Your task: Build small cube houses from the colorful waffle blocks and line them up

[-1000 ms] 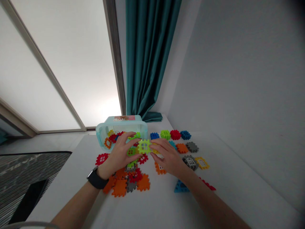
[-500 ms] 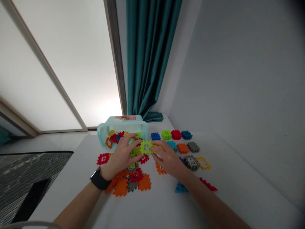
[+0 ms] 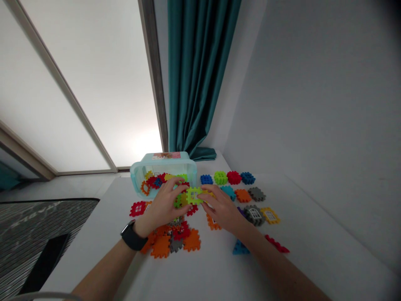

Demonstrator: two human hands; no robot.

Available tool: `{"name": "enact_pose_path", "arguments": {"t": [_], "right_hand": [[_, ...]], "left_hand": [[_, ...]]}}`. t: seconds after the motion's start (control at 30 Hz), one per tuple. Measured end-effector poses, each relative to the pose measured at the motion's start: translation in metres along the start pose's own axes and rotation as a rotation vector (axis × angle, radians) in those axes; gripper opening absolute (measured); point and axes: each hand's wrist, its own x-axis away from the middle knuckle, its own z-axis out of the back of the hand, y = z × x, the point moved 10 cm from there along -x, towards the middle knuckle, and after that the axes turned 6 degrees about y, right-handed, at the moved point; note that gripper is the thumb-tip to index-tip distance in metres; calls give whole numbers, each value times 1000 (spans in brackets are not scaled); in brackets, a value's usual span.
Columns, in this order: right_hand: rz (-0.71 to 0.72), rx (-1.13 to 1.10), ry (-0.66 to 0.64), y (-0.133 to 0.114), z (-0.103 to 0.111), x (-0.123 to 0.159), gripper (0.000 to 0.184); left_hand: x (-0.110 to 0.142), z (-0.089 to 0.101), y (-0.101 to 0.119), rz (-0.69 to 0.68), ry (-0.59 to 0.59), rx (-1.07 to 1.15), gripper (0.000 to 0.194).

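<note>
A lime green square building tile with a white window in it is held up between my two hands, above the table. My left hand, a dark watch on its wrist, pinches the tile's left edge between thumb and fingers. On the opposite edge, my right hand grips it with bent fingers. Below my left hand lies a loose pile of tiles, among them an orange tile and a grey tile. An orange window tile lies just under my right hand, which partly hides it.
A pale blue plastic bin lies on its side at the back, with mixed tiles inside. To the right stand rows of sorted pieces, including red tiles and a yellow window tile. A blue triangular piece sits nearer me.
The whole view has shifted slightly, so everything appears a little further right. Both hands keep their hold on the lime green tile, with hardly any movement.
</note>
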Motion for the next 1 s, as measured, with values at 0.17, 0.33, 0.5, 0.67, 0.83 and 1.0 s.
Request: {"name": "enact_pose_path", "arguments": {"t": [0.17, 0.33, 0.5, 0.67, 0.83, 1.0], "right_hand": [[25, 13, 15, -2, 0, 1, 25], [46, 6, 73, -3, 7, 0, 23], [130, 0, 137, -11, 17, 1, 19], [-64, -180, 199, 0, 21, -3, 15], [-666, -508, 99, 45, -9, 8, 21], [-884, -697, 102, 60, -23, 20, 27]], "left_hand": [[0, -2, 1, 30, 4, 54, 40], [1, -2, -4, 29, 3, 80, 42], [1, -3, -5, 42, -18, 172, 44], [-1, -7, -5, 151, -41, 390, 17], [0, -7, -7, 209, -22, 439, 24], [3, -7, 6, 75, -19, 208, 56]]}}
